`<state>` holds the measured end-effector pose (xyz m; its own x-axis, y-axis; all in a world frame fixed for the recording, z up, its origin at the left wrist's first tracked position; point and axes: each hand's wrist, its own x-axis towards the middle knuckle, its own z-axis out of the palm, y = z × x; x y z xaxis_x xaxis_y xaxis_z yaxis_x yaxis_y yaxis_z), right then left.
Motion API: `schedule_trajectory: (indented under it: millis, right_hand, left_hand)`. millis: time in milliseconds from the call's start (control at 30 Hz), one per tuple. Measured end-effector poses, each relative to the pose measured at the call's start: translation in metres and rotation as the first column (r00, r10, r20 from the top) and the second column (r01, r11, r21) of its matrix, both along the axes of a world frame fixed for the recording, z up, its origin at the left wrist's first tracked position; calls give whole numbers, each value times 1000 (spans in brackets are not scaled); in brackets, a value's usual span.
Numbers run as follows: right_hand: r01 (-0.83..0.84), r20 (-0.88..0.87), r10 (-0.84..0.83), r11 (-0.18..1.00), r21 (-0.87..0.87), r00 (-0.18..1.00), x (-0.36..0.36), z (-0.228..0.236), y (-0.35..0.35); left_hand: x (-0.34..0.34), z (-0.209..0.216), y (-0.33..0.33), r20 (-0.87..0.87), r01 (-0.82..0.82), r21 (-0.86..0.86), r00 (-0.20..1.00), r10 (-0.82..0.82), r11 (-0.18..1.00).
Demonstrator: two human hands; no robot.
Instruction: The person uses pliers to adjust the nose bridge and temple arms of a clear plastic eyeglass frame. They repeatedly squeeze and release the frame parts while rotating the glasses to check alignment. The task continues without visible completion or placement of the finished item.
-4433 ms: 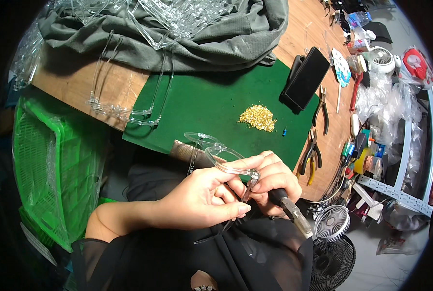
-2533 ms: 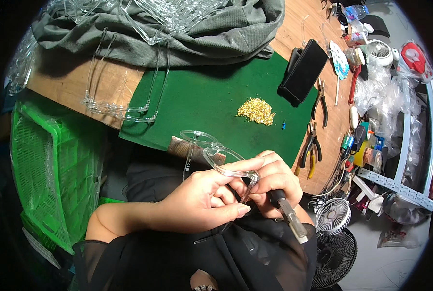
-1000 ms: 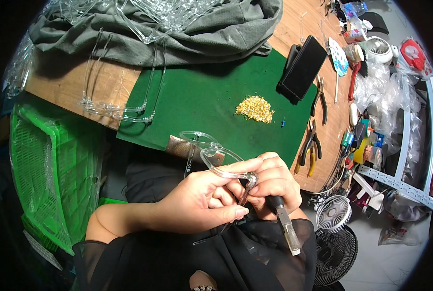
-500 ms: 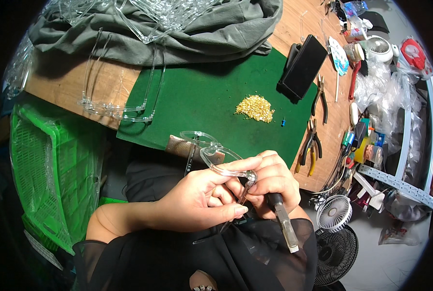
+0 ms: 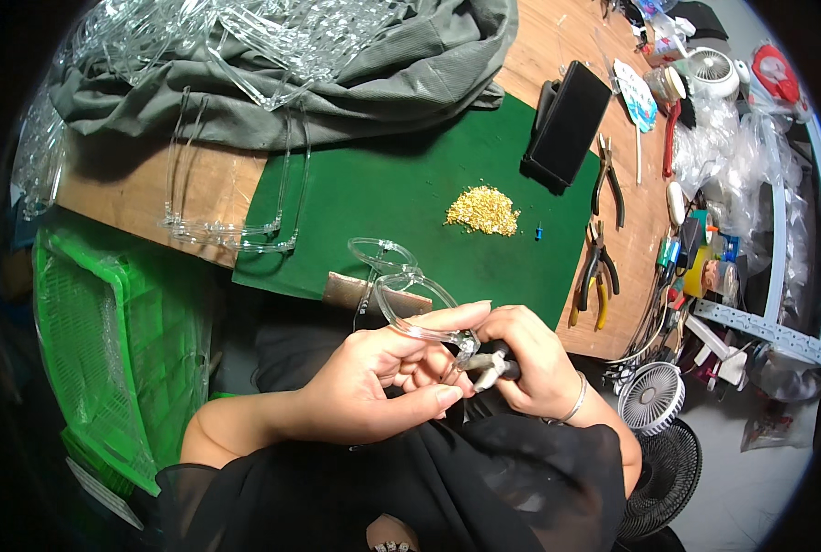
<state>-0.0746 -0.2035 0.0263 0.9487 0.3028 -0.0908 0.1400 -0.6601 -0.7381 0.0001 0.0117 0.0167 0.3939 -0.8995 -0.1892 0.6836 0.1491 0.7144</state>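
Swinging inward: dark-handled metal tool [image 5: 489, 370], head pointing away a second ago, now right by the hinge end [image 5: 467, 343] of the clear eyeglass frame [image 5: 414, 274]. Grip of the left hand [image 5: 374, 386] pinches that frame near the green mat [image 5: 364, 198]; right hand [image 5: 532, 363] is wrapped round the tool. Looks like work's shifting hingeward.

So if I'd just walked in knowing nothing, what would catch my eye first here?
Probably the glittering gold-coloured pile on the green mat, just beyond the hands. Next, the clear glasses frame in the left hand, with a tool in the right hand close to its corner. Then the heap of clear frames on grey cloth at the top left.
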Motion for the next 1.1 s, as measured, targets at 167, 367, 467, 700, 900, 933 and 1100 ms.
schedule_trajectory:
  millis: [167, 367, 467, 700, 900, 933, 1100]
  right_hand:
    - [-46, -82, 46, 999, -3, 996, 4, 4, 2]
    - [-97, -85, 94, 995, -34, 992, 8, 9, 3]
    - [-143, -86, 135, 984, -104, 987, 8, 11, 2]
    - [-40, 22, 46, 978, -206, 999, 1, 4, 9]
    - [59, 167, -20, 971, -230, 986, -1, -3, 14]
    - [71, 182, -28, 970, -233, 983, -1, -4, 15]
    - [111, 205, -48, 945, -309, 978, -5, -7, 15]
  left_hand:
    - [0, 4, -1, 44, 26, 45, 999, -28, 999]
    - [0, 0, 0, 170, 43, 56, 984, -52, 997]
    - [-1, -1, 1, 318, 45, 92, 945, -72, 995]
    - [-7, -1, -2, 293, -45, 50, 956, 28, 998]
    - [-18, -7, -9, 533, -227, 20, 826, 182, 974]
    - [-19, -7, -11, 582, -265, -9, 783, 221, 964]
    - [-24, -12, -17, 661, -354, -3, 701, 268, 935]
